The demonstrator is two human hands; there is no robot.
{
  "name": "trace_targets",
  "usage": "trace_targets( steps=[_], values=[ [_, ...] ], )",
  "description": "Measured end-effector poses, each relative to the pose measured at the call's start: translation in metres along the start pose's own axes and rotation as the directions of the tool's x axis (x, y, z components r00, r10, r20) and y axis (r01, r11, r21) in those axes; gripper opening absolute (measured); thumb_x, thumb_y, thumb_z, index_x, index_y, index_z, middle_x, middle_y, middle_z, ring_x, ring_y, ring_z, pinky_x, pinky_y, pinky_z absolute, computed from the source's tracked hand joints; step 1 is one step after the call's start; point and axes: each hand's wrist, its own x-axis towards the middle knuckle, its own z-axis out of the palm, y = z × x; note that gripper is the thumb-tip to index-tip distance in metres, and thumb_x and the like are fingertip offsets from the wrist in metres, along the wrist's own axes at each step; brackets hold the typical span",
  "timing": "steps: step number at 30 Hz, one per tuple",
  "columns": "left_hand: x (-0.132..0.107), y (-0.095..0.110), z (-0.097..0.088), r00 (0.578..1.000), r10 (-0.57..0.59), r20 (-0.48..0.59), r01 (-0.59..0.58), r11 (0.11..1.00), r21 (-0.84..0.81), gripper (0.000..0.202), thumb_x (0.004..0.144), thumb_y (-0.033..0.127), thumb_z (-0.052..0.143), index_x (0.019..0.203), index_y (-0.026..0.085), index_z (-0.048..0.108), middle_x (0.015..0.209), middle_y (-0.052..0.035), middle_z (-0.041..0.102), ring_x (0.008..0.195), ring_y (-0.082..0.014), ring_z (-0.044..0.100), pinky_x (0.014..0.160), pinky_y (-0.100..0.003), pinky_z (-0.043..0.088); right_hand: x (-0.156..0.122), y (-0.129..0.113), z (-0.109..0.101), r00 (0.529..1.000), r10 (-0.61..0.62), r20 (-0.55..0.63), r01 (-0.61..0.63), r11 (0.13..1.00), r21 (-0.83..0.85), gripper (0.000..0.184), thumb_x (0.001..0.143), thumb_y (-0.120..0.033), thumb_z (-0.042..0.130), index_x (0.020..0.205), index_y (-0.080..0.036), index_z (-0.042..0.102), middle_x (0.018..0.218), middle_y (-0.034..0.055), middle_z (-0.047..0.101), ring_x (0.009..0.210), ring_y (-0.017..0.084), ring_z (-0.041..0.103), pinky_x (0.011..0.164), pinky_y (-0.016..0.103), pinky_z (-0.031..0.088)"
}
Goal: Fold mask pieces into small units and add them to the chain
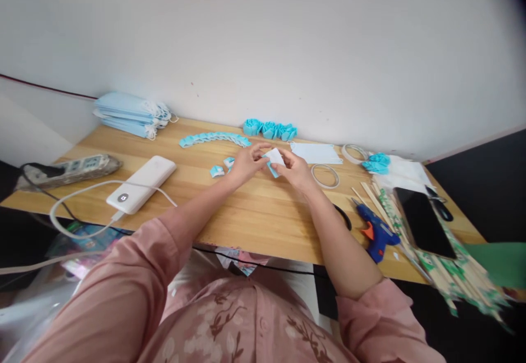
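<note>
Between both hands, over the middle of the table, is a small folded piece, white on one face and light blue on the other. My left hand pinches its left side, and my right hand grips its right side with thumb and fingers. Just left of my left hand lie two small folded blue-and-white pieces, one partly behind the fingers. A curved chain of folded blue pieces lies beyond them. Three blue folded roses stand in a row near the wall. A flat light blue face mask rests beyond my right hand.
A stack of face masks, a power strip and a cabled white power bank occupy the left. Rightward are tape rolls, another blue rose, a blue glue gun, a phone and wrapped chopsticks.
</note>
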Motion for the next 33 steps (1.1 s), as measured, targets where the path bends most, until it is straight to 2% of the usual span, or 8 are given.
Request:
trace_targets(
  steps=[3,6,10,12,21,23,28,33],
  values=[
    [-0.001,0.001,-0.002,0.999,-0.023,0.034,0.027,0.995,-0.097,0.05,0.078,0.017,0.068,0.126,0.014,0.057,0.065,0.0029,0.063,0.056,-0.0106,0.058,0.057,-0.022,0.047,0.0,-0.002,0.001,0.999,-0.002,-0.037,0.003,1.0,0.028,0.061,0.074,-0.037,0.073,0.13,-0.02,0.058,0.11,0.0069,0.073,0.095,0.021,0.068,0.083,0.035,0.053],
    [-0.001,0.002,-0.004,0.985,-0.122,0.124,0.147,0.965,-0.215,0.057,0.078,0.031,0.073,0.13,0.015,0.054,0.063,0.0022,0.063,0.055,-0.0121,0.058,0.055,-0.023,0.046,-0.001,-0.006,0.001,0.997,-0.018,-0.074,0.022,0.998,0.056,0.062,0.074,-0.039,0.073,0.131,-0.019,0.056,0.111,0.0071,0.072,0.096,0.021,0.067,0.081,0.035,0.054],
    [-0.001,0.001,-0.005,0.961,-0.217,0.171,0.254,0.937,-0.238,0.024,0.08,0.036,0.073,0.085,0.014,0.065,0.059,0.0004,0.061,0.052,-0.009,0.056,0.054,-0.021,0.043,-0.002,-0.007,0.001,0.997,-0.025,-0.072,0.03,0.997,0.064,0.063,0.074,-0.041,0.074,0.131,-0.02,0.055,0.112,0.0073,0.072,0.097,0.021,0.067,0.081,0.035,0.053],
    [-0.001,0.002,-0.004,0.966,-0.227,0.126,0.25,0.944,-0.216,0.024,0.081,0.032,0.072,0.069,0.014,0.06,0.056,0.0007,0.059,0.05,-0.0077,0.054,0.054,-0.02,0.043,-0.002,-0.006,0.002,0.997,-0.03,-0.07,0.035,0.997,0.062,0.063,0.074,-0.04,0.074,0.131,-0.02,0.055,0.111,0.0074,0.072,0.096,0.021,0.066,0.082,0.034,0.053],
    [-0.001,0.002,-0.006,0.982,-0.181,0.052,0.188,0.957,-0.22,0.024,0.076,0.03,0.073,0.065,0.015,0.056,0.058,0.0018,0.06,0.053,-0.0088,0.057,0.057,-0.022,0.046,-0.002,-0.001,0.004,0.996,-0.013,0.086,0.007,0.998,0.065,0.061,0.073,-0.035,0.074,0.129,-0.022,0.055,0.101,0.0037,0.071,0.087,0.017,0.066,0.079,0.031,0.052],
    [0.0,0.001,-0.006,0.985,-0.167,0.035,0.17,0.968,-0.185,0.025,0.074,0.032,0.073,0.065,0.015,0.056,0.057,0.0025,0.058,0.052,-0.0085,0.055,0.055,-0.021,0.045,-0.002,-0.002,0.002,0.996,-0.005,0.085,0.001,0.999,0.051,0.064,0.074,-0.037,0.074,0.132,-0.023,0.053,0.098,0.0031,0.07,0.084,0.016,0.064,0.077,0.03,0.051],
    [-0.004,0.001,-0.003,0.985,-0.151,0.089,0.148,0.988,0.039,0.026,0.073,0.036,0.07,0.062,0.016,0.057,0.053,0.0029,0.055,0.049,-0.008,0.048,0.05,-0.02,0.037,-0.004,-0.007,0.0,0.998,-0.03,-0.06,0.032,0.999,0.024,0.06,0.078,-0.047,0.071,0.132,-0.025,0.056,0.088,0.0006,0.064,0.077,0.015,0.059,0.072,0.029,0.05],
    [-0.007,0.002,-0.002,0.991,-0.061,0.117,0.027,0.963,0.269,0.025,0.074,0.036,0.064,0.059,0.016,0.06,0.052,0.0032,0.049,0.05,-0.0083,0.04,0.047,-0.021,0.026,-0.008,-0.013,0.003,0.999,-0.033,-0.033,0.033,0.999,0.004,0.047,0.077,-0.045,0.071,0.118,-0.023,0.066,0.081,-0.0014,0.06,0.071,0.012,0.055,0.069,0.027,0.047]
  ],
)
